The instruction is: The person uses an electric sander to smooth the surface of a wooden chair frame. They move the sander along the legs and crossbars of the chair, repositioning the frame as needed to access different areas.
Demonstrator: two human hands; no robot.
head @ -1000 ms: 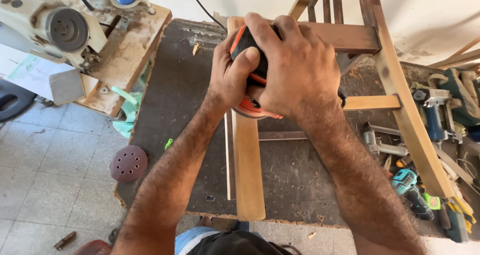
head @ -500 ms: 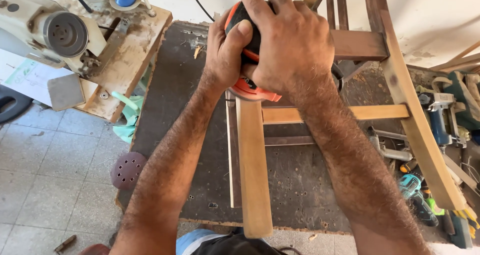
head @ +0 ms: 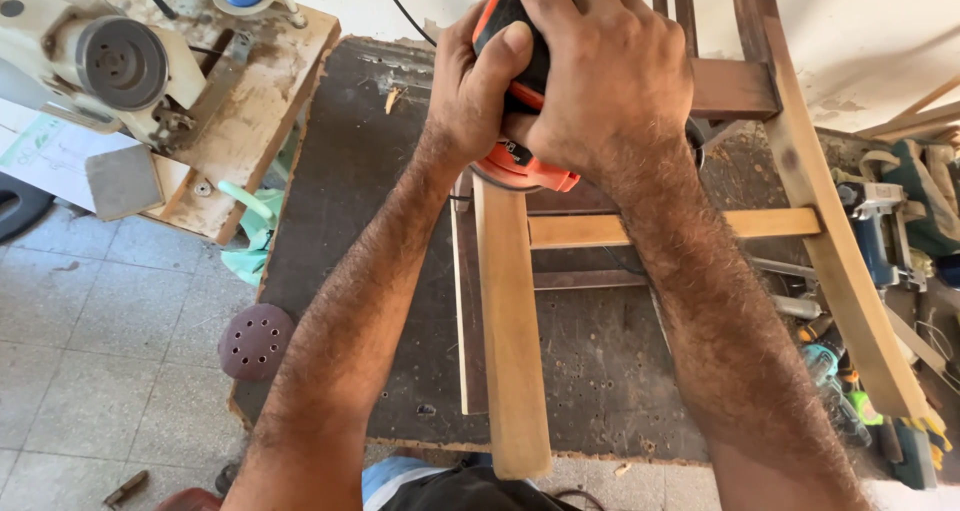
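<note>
Both my hands grip an orange and black electric sander (head: 520,166) pressed on the far end of a pale wooden rail (head: 510,341) of a chair frame. My left hand (head: 475,96) wraps the sander's left side, thumb on top. My right hand (head: 605,66) covers its top and right side. The chair frame lies on a dark worn workbench (head: 350,251), with a cross rail (head: 740,226) running right to a long curved leg (head: 840,261). A black cord (head: 400,6) leads away from the sander. Most of the sander's body is hidden under my hands.
A round maroon sanding disc (head: 255,341) lies on the bench's left edge. At the back left a wooden table (head: 255,101) carries a white machine with a pulley wheel (head: 120,61). Power tools and clutter (head: 880,241) sit at the right. Grey tiled floor (head: 90,371) lies to the left.
My hands and the sander have slid away from me along the rail toward its far end. More of the bare rail shows in front of me.
</note>
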